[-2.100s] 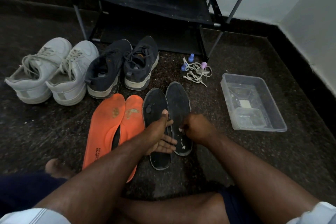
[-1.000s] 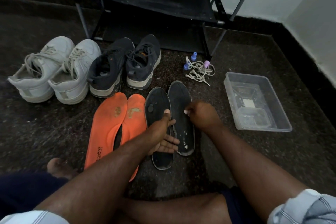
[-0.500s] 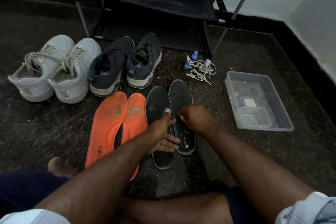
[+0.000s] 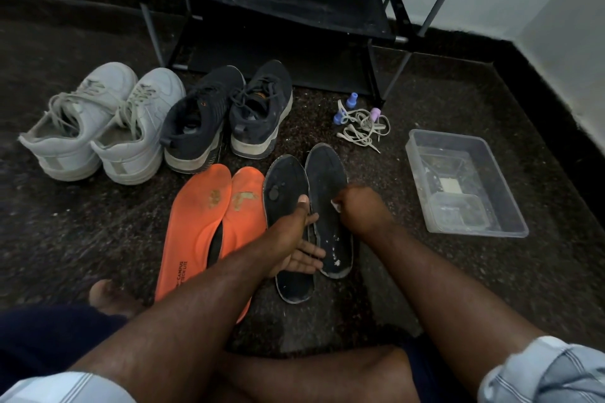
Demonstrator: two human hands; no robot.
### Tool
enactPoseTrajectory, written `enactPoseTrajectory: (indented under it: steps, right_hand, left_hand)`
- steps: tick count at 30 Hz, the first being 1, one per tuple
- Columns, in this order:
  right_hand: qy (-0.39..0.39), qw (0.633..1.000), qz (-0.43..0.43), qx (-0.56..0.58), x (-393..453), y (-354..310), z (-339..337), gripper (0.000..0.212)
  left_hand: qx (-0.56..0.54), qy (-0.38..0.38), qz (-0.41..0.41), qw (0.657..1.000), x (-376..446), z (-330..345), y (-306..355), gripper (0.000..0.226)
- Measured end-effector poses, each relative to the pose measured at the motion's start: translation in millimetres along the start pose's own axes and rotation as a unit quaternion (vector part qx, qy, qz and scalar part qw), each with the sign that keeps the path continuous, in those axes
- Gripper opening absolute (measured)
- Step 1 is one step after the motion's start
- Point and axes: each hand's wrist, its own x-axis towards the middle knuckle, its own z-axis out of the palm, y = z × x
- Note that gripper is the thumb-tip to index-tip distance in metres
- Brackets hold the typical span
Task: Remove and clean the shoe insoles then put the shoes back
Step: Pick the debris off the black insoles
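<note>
Shoe rack (image 4: 268, 6) stood at back; just in front of it sat white sneakers (image 4: 98, 127) & dark sneakers (image 4: 226, 114), w/ clear tub (image 4: 465, 186) off to its front-right. Nearer the person than the rack lay orange insoles (image 4: 209, 222) beside black insoles (image 4: 327, 193). Left hand (image 4: 294, 245) lay on left black insole, fingers spread flat; right hand (image 4: 357, 209) curled, pinching small white bit (image 4: 336, 204) against right one.
</note>
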Motion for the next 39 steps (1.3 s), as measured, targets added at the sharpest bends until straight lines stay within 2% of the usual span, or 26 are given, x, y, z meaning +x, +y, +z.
enactPoseTrajectory:
  steps: [5, 10, 15, 19, 24, 28, 32, 36, 39]
  right_hand:
    - [-0.036, 0.998, -0.057, -0.008, -8.0, -14.5, 2.2, 0.019]
    - [0.019, 1.000, 0.014, -0.007, 14.5, 0.8, 0.3, 0.020]
    - [-0.018, 0.998, -0.062, -0.011, 24.4, -11.1, 0.2, 0.023]
    - [0.021, 0.999, 0.013, -0.024, 38.7, -3.5, -4.5, 0.023]
    - [-0.032, 0.998, -0.050, -0.019, 34.2, -7.6, -6.5, 0.027]
    - [-0.018, 0.999, -0.027, -0.022, 27.9, 0.6, -5.3, 0.026]
    - [-0.090, 0.993, -0.073, 0.003, 4.7, -18.6, -8.3, 0.023]
    - [-0.077, 0.996, -0.013, 0.048, -11.4, 0.5, -25.9, 0.019]
    - [-0.092, 0.995, -0.011, 0.022, -28.9, -10.6, -13.2, 0.020]
  left_hand:
    - [0.004, -0.002, -0.002, 1.000, 0.8, 0.7, 0.6, 0.083]
    - [-0.003, -0.006, -0.005, 1.000, 0.6, -0.4, 0.6, 0.082]
    - [-0.004, -0.004, -0.009, 1.000, 3.6, -0.4, 0.7, 0.083]
    - [-0.006, -0.009, -0.009, 1.000, 2.4, -0.8, 0.4, 0.083]
    - [-0.004, -0.012, -0.009, 1.000, 2.5, -1.5, 0.6, 0.083]
    - [-0.004, -0.009, -0.005, 1.000, 1.3, -1.7, -0.4, 0.082]
    - [0.003, -0.009, 0.000, 1.000, 0.1, -0.6, 0.0, 0.082]
    - [0.001, -0.008, -0.001, 1.000, -1.4, -0.9, 0.9, 0.083]
    - [-0.001, -0.012, 0.001, 1.000, -1.9, -0.2, 0.7, 0.083]
